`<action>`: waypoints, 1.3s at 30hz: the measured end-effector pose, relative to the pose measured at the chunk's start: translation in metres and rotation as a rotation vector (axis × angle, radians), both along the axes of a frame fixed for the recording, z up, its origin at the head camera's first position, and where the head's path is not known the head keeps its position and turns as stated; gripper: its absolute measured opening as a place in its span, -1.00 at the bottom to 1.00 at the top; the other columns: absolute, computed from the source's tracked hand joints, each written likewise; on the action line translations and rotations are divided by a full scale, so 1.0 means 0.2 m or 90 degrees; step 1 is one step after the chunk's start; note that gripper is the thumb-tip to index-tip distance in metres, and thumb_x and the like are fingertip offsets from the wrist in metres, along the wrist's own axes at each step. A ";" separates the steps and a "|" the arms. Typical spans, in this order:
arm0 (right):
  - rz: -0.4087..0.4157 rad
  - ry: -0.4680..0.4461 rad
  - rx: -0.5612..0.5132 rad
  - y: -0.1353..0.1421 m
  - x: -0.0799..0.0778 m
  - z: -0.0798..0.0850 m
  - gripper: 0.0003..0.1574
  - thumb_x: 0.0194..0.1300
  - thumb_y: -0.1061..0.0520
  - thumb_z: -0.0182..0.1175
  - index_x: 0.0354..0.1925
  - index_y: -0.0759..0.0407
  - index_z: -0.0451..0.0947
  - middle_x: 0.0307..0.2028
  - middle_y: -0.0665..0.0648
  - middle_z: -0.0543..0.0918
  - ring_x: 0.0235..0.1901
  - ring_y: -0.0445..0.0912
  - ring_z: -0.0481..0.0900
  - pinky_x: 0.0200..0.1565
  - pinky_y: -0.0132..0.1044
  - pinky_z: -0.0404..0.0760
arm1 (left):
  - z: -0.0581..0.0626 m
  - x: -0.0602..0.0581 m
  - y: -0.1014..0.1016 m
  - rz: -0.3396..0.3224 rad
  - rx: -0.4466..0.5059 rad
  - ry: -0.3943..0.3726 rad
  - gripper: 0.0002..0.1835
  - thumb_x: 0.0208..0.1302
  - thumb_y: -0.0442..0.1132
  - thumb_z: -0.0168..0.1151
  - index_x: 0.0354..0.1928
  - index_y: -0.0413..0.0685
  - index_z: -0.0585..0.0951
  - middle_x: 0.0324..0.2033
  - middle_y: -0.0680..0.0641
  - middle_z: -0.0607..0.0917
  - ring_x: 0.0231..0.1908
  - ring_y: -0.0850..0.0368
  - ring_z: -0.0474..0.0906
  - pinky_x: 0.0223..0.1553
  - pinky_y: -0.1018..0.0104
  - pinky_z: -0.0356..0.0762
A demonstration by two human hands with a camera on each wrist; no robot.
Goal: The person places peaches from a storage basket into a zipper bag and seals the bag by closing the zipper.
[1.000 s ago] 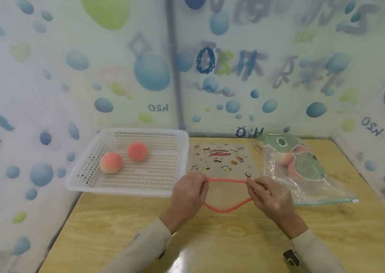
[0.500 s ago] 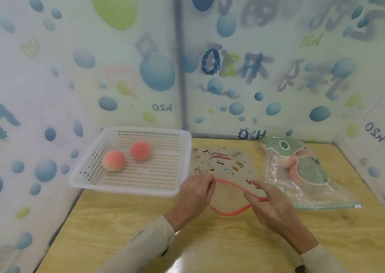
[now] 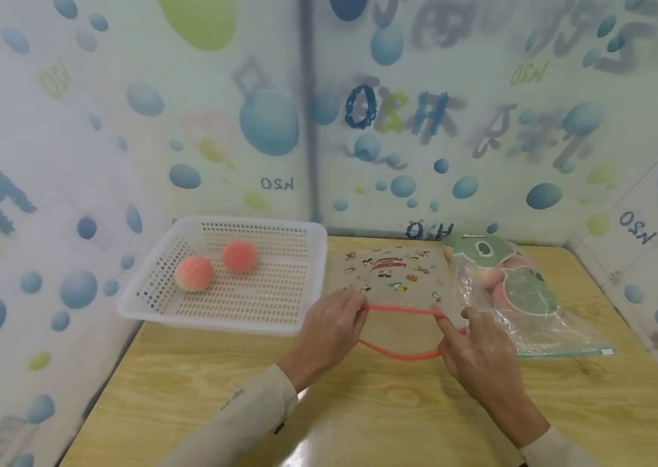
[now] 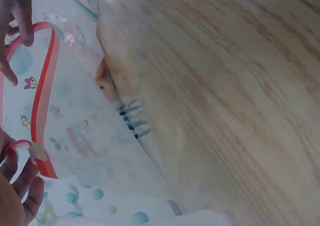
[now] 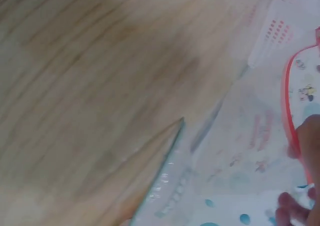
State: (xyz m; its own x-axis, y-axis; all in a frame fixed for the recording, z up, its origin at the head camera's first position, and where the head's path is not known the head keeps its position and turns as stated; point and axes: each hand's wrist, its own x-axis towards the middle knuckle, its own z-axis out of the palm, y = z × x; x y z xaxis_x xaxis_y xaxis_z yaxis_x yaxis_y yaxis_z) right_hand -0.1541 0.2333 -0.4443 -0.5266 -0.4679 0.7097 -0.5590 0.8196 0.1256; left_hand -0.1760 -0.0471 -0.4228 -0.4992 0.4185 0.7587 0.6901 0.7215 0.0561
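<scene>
A clear zip bag with small cartoon prints lies at mid-table in the head view, its red-edged mouth parted toward me. My left hand pinches the left end of the red edge. In the left wrist view, its fingertips sit by a pale slider on the red strip. At the other end my right hand grips the red rim, thumb and fingers on either side of it. The right wrist view catches only part of that hand on the rim, at the right border.
Left of the bag stands a white slotted basket holding two toy peaches, one nearer and one farther. To the right lies a larger clear zip bag with green prints and peaches inside. A patterned wall closes the back.
My right hand has loosened from the red edge, shifted right and taken it again farther along. The bag's mouth now looks stretched wider. My left hand keeps its grip.
</scene>
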 end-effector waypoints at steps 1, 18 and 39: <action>-0.009 -0.001 -0.005 -0.01 0.00 0.01 -0.40 0.41 0.03 -0.27 0.06 0.18 0.64 -0.23 0.43 0.47 -0.48 0.20 0.42 -0.70 -0.07 0.46 | 0.00 0.00 -0.01 0.001 -0.003 0.001 -0.87 0.24 -0.36 0.38 -0.31 -0.11 0.58 -0.45 0.04 0.57 -0.47 0.18 0.48 -0.46 0.38 0.51; 0.074 -0.054 -0.111 -0.15 -0.01 0.07 -0.33 0.13 0.16 -0.11 0.14 0.52 0.46 -0.25 0.30 0.47 -0.65 -0.07 0.32 -0.79 -0.24 0.40 | 0.18 -0.05 -0.25 -0.013 -0.082 -0.137 -0.67 0.43 -0.09 0.20 0.06 -0.17 0.60 0.07 -0.13 0.61 0.11 -0.07 0.51 0.16 0.06 0.49; 0.041 -0.107 -0.097 -0.13 0.02 0.06 -0.27 0.08 0.13 -0.02 0.19 0.50 0.40 -0.27 0.29 0.43 -0.64 -0.10 0.27 -0.78 -0.33 0.33 | 0.22 -0.32 -1.06 0.320 -0.214 -0.455 -0.40 0.32 -0.09 0.29 0.26 -0.36 0.45 0.20 -0.43 0.46 0.20 -0.43 0.36 0.16 -0.39 0.34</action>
State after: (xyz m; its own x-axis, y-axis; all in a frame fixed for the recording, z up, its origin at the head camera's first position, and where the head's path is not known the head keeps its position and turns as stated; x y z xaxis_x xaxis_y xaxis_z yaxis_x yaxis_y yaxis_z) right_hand -0.1494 0.2063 -0.4318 -0.6157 -0.3991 0.6794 -0.6139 0.7835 -0.0961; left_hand -0.2408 -0.2600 -0.3794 -0.9822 0.1694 0.0807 0.1758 0.9811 0.0804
